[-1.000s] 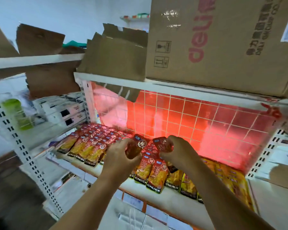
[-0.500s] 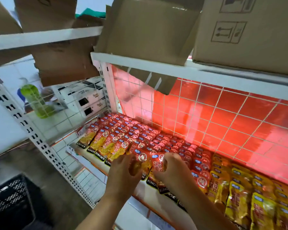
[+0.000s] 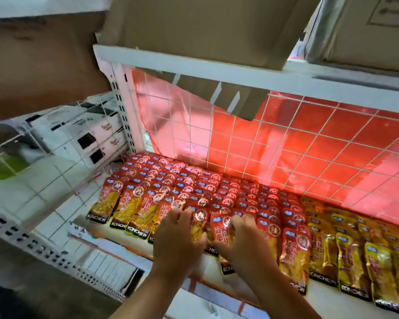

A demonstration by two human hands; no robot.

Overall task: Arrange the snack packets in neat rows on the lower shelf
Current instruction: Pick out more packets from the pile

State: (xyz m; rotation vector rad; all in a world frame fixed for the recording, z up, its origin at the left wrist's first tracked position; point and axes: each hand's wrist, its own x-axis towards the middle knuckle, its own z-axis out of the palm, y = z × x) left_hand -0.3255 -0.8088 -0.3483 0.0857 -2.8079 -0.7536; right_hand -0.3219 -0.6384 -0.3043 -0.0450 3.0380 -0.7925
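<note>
My left hand (image 3: 177, 240) grip is closed on a snack packet (image 3: 199, 226), right hand (image 3: 242, 245) closed on the neighbour packet (image 3: 220, 229), both mid front row on the lower shelf (image 3: 320, 293); risk: shoving them in skews the slick overlapped rows (image 3: 182, 180) behind.

Snack packets (image 3: 194, 187) lay in overlapping rows across the lower shelf (image 3: 323, 295). At its front edge the left hand (image 3: 177, 242) and right hand (image 3: 244, 247) each held packets, side by side. A wire grid (image 3: 286, 146) stood at its back, cardboard boxes (image 3: 205, 26) above it.
</note>
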